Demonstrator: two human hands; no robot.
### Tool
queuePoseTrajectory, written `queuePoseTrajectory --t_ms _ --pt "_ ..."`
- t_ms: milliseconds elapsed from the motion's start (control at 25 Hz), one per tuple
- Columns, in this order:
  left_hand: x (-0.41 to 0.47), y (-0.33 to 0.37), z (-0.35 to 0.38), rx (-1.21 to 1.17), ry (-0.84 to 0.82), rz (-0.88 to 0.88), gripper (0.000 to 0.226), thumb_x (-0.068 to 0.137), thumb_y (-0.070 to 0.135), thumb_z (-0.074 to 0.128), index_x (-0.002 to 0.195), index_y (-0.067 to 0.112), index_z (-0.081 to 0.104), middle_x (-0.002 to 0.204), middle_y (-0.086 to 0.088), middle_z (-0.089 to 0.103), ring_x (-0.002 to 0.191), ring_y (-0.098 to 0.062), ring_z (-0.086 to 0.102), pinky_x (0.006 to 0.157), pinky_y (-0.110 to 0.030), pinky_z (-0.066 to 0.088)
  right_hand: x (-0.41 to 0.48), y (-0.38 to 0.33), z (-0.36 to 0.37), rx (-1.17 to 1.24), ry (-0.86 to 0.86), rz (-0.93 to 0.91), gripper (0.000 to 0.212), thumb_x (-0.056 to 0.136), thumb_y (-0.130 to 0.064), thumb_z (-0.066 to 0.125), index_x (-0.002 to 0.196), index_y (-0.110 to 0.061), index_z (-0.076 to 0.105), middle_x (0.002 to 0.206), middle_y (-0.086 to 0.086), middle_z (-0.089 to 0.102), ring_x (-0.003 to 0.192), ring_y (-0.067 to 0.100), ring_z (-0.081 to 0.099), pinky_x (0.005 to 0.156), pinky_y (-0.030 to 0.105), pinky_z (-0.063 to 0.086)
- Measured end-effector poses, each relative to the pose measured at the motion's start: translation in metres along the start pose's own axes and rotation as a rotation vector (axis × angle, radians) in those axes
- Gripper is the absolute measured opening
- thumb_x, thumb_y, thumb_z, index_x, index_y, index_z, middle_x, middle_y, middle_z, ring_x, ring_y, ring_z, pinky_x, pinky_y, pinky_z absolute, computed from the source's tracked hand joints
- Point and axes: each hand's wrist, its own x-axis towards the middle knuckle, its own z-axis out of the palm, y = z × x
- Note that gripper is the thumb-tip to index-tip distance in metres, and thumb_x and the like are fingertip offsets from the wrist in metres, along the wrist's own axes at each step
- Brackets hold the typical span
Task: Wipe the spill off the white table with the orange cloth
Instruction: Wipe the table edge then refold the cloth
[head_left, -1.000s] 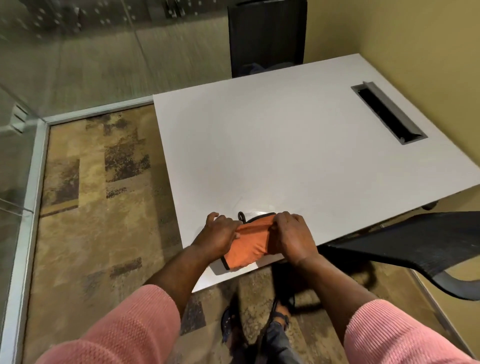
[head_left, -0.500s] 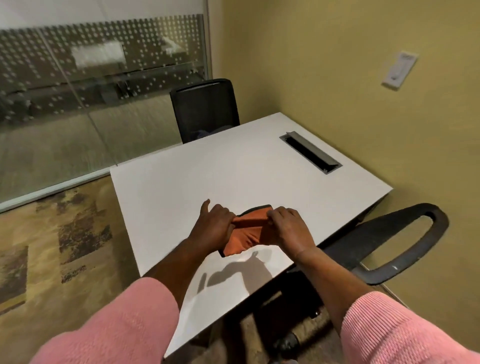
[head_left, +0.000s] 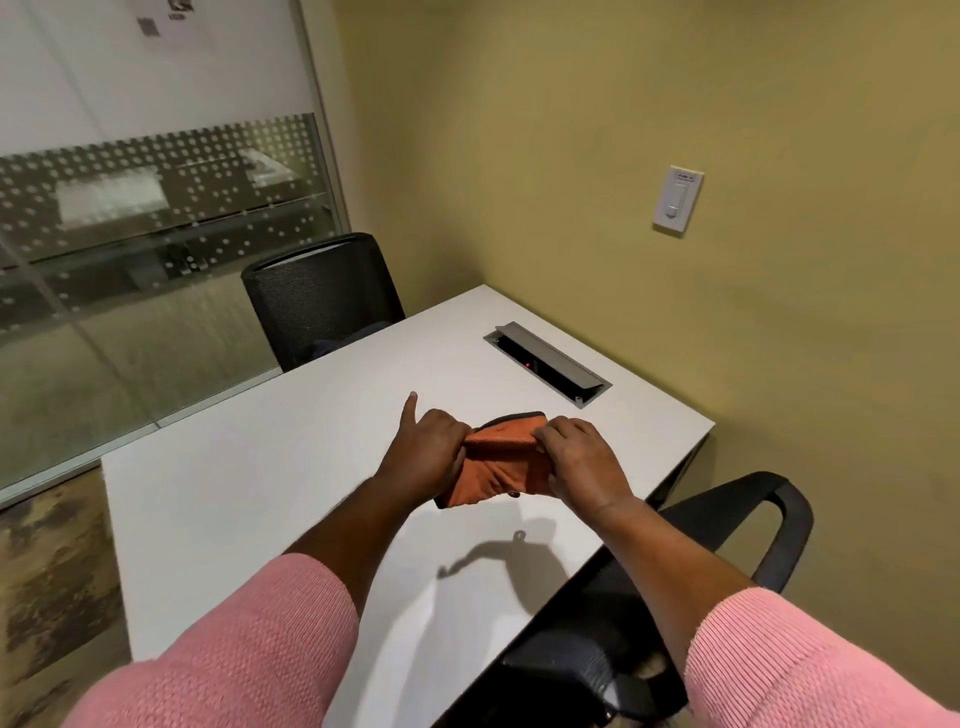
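From the head camera, looking down: two hands hold the orange cloth (head_left: 496, 462) up in the air above the white table (head_left: 249, 467). The cloth is bunched and folded, with a dark edge along its top. It is not touching the table; its shadow falls on the table top nearer to the person.

The left hand (head_left: 426, 449) grips the left side of the cloth. Most of its fingers are curled tight into the cloth, but one finger (head_left: 409, 410) sticks out straight, pointing away toward the far side. The right hand (head_left: 579, 460) grips the right side of the cloth, its fingers bent and pressed together, pinching the top fold. Both arms wear pink sleeves (head_left: 249, 644).

I cannot see any wet spot on the table from here.

Far on the table, to the right, is a grey cable slot (head_left: 548, 364) with its lid tipped up. A black chair (head_left: 322, 296) stands at the far end of the table. Another black chair (head_left: 727, 530) is near, on the right, tucked by the table edge. A white switch (head_left: 678, 200) sits on the yellow wall at right.
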Motion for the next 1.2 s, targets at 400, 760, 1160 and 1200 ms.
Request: queuePoseTrajectory --t_ms 400,760,1160,1200 --pt "0.169 0.074 0.049 -0.017 0.018 0.172 0.022 0.099 0.026 0.053 0.105 0.018 0.072 0.092 -0.006 0.071 0.106 -0.029 0.063 0.120 -0.065 0.015 0.027 0.161 0.011 -0.023 0.007 0.216 0.048 0.066 -0.016 0.092 0.109 -0.009 0.072 0.098 0.011 0.070 0.089 0.037 0.065 0.084 0.040 0.057" --pt "0.302 0.112 0.146 -0.001 0.004 0.393 0.051 0.089 0.043 0.041 0.116 0.013 0.072 0.101 -0.007 0.077 0.115 -0.031 0.066 0.112 -0.072 0.027 0.035 0.273 0.072 -0.247 0.012 0.420 0.038 0.068 -0.002 0.079 0.104 -0.010 0.073 0.091 0.008 0.071 0.083 0.026 0.069 0.113 0.039 0.039" --pt "0.334 0.109 0.307 -0.063 -0.222 0.373 0.051 0.082 0.024 0.025 0.110 0.014 0.067 0.102 -0.003 0.073 0.128 -0.033 0.057 0.117 -0.068 0.016 0.017 0.311 0.189 -0.148 -0.245 0.668 0.044 0.069 -0.006 0.076 0.112 -0.010 0.068 0.101 0.012 0.071 0.094 0.031 0.071 0.119 0.044 0.034" --pt "0.336 0.111 0.315 -0.076 -0.242 0.351 0.053 0.085 0.026 0.027 0.119 0.014 0.065 0.112 -0.004 0.072 0.134 -0.032 0.053 0.119 -0.066 0.013 0.020 0.312 0.190 -0.124 -0.290 0.693 0.053 0.073 -0.011 0.076 0.124 -0.010 0.064 0.113 0.013 0.070 0.105 0.031 0.069 0.122 0.044 0.029"
